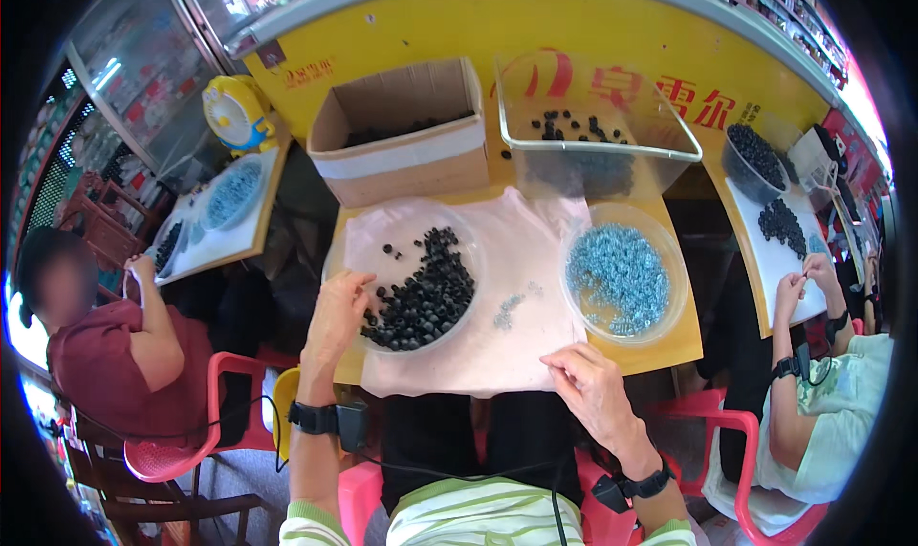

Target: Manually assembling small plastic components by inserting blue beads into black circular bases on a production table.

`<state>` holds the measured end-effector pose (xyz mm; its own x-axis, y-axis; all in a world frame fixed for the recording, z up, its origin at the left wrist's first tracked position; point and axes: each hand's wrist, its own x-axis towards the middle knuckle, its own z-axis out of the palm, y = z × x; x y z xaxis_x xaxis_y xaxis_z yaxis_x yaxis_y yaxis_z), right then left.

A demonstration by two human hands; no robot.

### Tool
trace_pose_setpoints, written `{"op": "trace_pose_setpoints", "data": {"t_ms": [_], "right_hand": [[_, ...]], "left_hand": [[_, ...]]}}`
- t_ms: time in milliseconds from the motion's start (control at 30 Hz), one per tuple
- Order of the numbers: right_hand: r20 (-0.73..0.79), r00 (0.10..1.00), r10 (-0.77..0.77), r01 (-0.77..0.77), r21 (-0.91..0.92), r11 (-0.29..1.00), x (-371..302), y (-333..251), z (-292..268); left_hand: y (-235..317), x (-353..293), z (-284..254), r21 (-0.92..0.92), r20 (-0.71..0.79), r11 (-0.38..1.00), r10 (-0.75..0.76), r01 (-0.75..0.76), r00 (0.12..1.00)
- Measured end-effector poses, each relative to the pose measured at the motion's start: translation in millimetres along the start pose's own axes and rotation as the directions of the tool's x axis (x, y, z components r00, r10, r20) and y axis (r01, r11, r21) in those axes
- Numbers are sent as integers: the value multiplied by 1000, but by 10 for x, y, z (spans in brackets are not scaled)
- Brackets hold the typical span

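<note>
My left hand (341, 312) is at the left rim of a round clear tub (483, 259), its fingers apart and reaching over small black ribbed caps (421, 302). No piece shows in those fingers. At the front right edge of a pale pink cloth (459, 374), my right hand (591, 385) hovers with loosely bent fingers, thumb and forefinger a little apart; I see nothing between them. Beyond it stands a second round tub (677, 307), filled with small translucent blue pieces (620, 276). Several clear pieces (507, 312) lie on the cloth between the tubs.
At the table's back, an open cardboard box (402, 163) and a clear rectangular bin (669, 154) hold black caps. A yellow panel (421, 30) rises behind. People sit at tables on both sides, a maroon sleeve (105, 340) at left and working hands (803, 276) at right.
</note>
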<state>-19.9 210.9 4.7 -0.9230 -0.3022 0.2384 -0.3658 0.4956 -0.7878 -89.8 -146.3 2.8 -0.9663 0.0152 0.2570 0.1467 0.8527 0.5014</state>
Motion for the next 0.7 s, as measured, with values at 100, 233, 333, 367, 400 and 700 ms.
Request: {"op": "trace_pose_setpoints", "data": {"t_ms": [100, 233, 333, 367, 400, 700], "right_hand": [[0, 1000, 1, -1, -17, 1000, 210, -11, 89], [-46, 997, -61, 58, -78, 995, 411, 67, 275], [-30, 998, -60, 57, -99, 993, 487, 34, 352], [-12, 999, -45, 44, -96, 994, 507, 19, 376], [-12, 999, -50, 48, -90, 995, 522, 14, 391], [-24, 999, -29, 25, -152, 988, 551, -87, 439]], "left_hand": [[94, 7, 21, -59, 67, 997, -50, 54, 997], [157, 37, 29, -38, 90, 996, -73, 77, 993], [174, 28, 49, 24, 5, 999, 34, -34, 999], [198, 38, 59, 30, 4, 999, 31, -31, 1000], [246, 62, 83, 22, -7, 998, 50, -50, 999], [472, 210, 73, 39, -97, 988, 152, -149, 984]]}}
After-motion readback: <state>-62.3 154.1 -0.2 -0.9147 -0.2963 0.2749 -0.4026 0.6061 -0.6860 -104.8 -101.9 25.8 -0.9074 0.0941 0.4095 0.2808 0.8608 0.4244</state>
